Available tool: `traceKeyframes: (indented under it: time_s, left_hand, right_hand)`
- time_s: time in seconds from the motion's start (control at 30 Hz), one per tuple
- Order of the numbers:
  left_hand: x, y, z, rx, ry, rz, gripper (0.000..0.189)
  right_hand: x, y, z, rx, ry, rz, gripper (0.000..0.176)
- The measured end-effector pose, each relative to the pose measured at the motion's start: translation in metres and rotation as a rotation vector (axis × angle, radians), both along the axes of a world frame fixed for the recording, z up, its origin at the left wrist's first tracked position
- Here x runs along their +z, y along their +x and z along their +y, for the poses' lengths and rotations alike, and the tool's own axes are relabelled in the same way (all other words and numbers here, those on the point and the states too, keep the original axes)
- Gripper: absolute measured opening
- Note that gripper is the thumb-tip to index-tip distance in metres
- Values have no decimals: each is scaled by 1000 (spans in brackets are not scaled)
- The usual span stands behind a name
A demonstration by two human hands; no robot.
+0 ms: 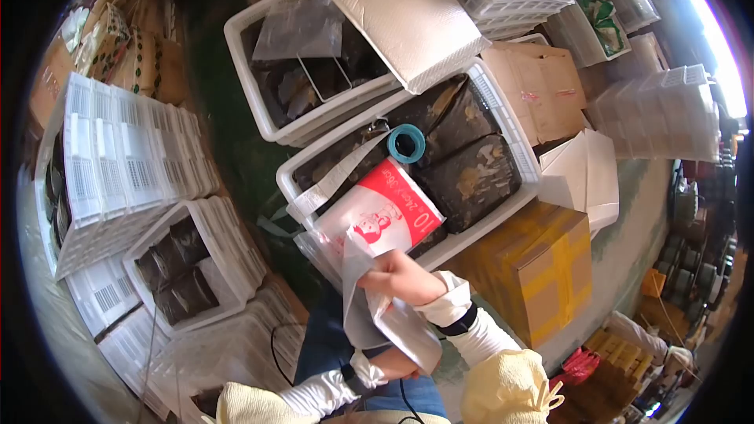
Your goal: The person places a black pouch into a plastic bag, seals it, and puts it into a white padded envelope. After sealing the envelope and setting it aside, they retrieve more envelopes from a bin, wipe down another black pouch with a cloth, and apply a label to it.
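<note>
Where behind plastic (404, 331), left fingers (404, 363) hidden.

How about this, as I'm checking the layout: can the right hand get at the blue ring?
Probably yes: the blue ring lies uncovered beyond the red-and-white packet, though the right hand is holding plastic.

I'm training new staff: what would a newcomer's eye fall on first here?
Near the centre, a red and white printed packet over a white plastic crate stands out. Just above it sits a round turquoise ring. Below, the right hand grips whitish plastic film.
</note>
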State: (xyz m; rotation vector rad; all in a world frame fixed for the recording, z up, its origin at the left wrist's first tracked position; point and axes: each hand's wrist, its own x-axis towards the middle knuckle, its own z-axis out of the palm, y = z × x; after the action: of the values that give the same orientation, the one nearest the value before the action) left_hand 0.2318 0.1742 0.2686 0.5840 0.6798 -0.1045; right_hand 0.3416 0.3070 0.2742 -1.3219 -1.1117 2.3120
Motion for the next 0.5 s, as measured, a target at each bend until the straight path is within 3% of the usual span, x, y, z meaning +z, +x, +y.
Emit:
traceKeyframes:
  time_s: [0.03, 0.07, 0.1, 0.13, 0.17, 0.2, 0.23, 0.27, 0.3, 0.4, 0.5]
  left_hand:
    - [-9, 4, -1, 57, -10, -58, 16]
    - [-14, 5, 1, 67, -36, -60, 14]
    - [-16, 4, 3, 74, -60, -64, 13]
    - [-15, 1, 8, 89, -80, -65, 11]
    - [-18, -1, 7, 89, -90, -101, 11]
    - [-25, -1, 3, 90, -102, -138, 12]
    - [-30, -1, 3, 95, -111, -175, 12]
    - [-22, -5, 8, 98, -141, -170, 15]
    - [-22, -1, 4, 114, -147, -175, 16]
    - [-22, 11, -9, 170, -164, -181, 19]
    - [-25, 24, -17, 200, -175, -184, 22]
  right_hand:
    - [-2, 5, -4, -52, 47, 4, 26]
    - [3, 17, -11, -216, -88, 117, 22]
    - [-17, 42, -34, -479, -214, 385, 17]
    - [-20, 65, -51, -662, -114, 453, 20]
    - [-21, 82, -73, -753, 59, 229, 29]
    - [-34, 103, -104, -528, 216, -115, 50]
    - [-39, 108, -136, -366, 292, -209, 70]
    - [-30, 104, -151, -59, 489, -454, 79]
    - [-39, 91, -181, -39, 556, -497, 92]
    - [-56, 42, -231, -288, 687, -452, 80]
    - [-68, 12, -249, -697, 479, -532, 62]
